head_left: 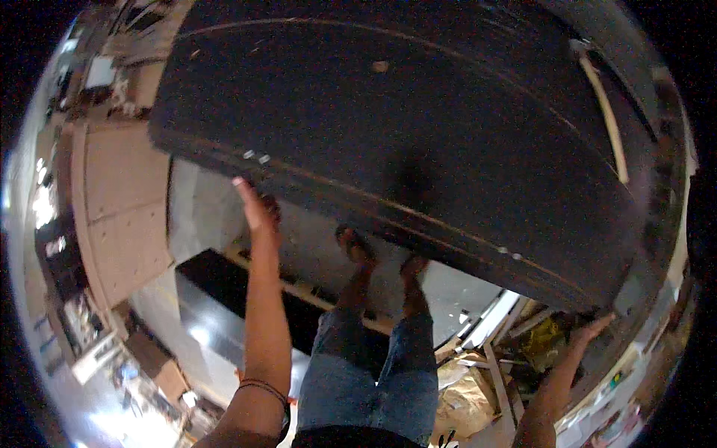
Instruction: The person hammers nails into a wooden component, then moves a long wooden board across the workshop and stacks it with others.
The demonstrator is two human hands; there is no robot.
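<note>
A large dark slab with light seam-like lines and rounded corners (321, 104) spans the upper view. It may be a padded panel; its full kind is unclear. Small bright metal-like bits sit along its near edge. My left hand (259, 209) is just below that edge toward the left, thumb stretched up and apart from the darker, partly hidden fingers. Whether it touches the edge is unclear. At the near right corner of the slab is my right hand (594, 327), its fingers stretched out, blurred and close against the corner.
A long black board (216, 280) lies on the floor by my legs. Wood strips and crumpled brown paper (467, 396) are heaped at the lower right. Brown cabinet-like panels (123, 201) stand at the left. A pale wooden strip (605, 116) lies at the slab's far right.
</note>
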